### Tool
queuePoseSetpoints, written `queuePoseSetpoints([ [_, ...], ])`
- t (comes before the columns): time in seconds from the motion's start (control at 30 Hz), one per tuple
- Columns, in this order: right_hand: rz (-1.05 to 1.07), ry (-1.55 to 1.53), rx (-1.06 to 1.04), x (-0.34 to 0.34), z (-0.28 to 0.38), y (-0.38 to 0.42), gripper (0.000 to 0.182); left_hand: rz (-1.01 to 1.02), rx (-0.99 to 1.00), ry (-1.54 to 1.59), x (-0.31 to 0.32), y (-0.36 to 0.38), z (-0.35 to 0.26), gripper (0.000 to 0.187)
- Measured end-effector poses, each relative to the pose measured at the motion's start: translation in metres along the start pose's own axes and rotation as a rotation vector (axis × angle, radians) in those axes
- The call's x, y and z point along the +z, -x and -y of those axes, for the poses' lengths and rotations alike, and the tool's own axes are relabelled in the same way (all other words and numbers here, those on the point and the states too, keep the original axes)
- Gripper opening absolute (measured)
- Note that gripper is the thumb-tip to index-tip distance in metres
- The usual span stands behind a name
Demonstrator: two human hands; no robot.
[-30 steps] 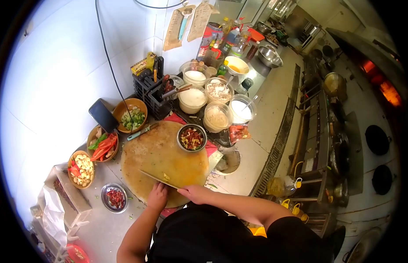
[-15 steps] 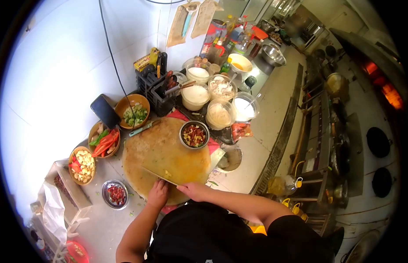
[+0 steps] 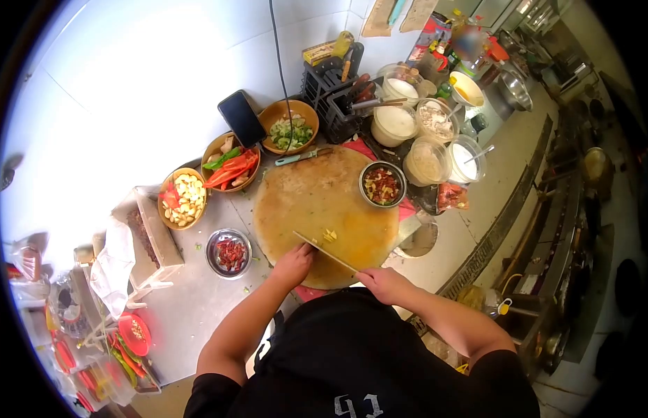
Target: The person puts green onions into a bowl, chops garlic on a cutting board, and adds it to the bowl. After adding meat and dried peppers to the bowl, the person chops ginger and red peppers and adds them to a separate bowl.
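My right hand [image 3: 383, 284] is closed round the handle of a kitchen knife [image 3: 336, 258], whose blade is seen edge-on over a round wooden chopping board [image 3: 310, 188]. My left hand [image 3: 294, 266] rests on the board against the near side of the blade with its fingers curled down; what they press on is hidden. Just beyond the blade lie small pale-yellow cut pieces [image 3: 329, 235]. A metal bowl [image 3: 383, 184] of chopped red and yellow pieces stands on the board's right side. A second knife with a light-blue handle [image 3: 296, 159] lies along the far edge.
Left of the board are bowls of garlic cloves [image 3: 186, 200], red peppers [image 3: 233, 171], chopped greens [image 3: 290, 132] and dried chillies [image 3: 230, 255]. A phone [image 3: 241, 118] leans on the wall. Tubs of white powder [image 3: 395, 124] and a knife rack [image 3: 331, 97] stand behind.
My view has swung, so the board sits further right and higher in the picture. More pale-yellow cut pieces lie beside the blade. Both hands keep their places at the knife.
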State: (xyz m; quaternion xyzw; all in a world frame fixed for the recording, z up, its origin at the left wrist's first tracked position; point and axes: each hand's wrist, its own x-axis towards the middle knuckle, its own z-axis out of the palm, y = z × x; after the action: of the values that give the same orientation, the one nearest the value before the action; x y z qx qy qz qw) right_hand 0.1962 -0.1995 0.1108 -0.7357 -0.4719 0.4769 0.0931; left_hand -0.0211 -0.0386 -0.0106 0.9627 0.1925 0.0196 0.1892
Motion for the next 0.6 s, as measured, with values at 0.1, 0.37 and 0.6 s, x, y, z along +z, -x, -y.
queuePoseSetpoints([
  [0.1,-0.058,-0.023,-0.070,0.016,-0.006,-0.022,0.046,-0.079,0.034,-0.028,0.005,0.001,0.001,0.032],
  [0.37,0.000,-0.046,-0.086,0.001,0.003,-0.010,0.047,-0.076,0.011,-0.011,0.006,0.002,0.000,0.034],
  [0.6,-0.013,-0.090,-0.060,0.011,0.003,-0.034,0.046,-0.077,0.017,0.001,0.007,0.003,0.002,0.037],
])
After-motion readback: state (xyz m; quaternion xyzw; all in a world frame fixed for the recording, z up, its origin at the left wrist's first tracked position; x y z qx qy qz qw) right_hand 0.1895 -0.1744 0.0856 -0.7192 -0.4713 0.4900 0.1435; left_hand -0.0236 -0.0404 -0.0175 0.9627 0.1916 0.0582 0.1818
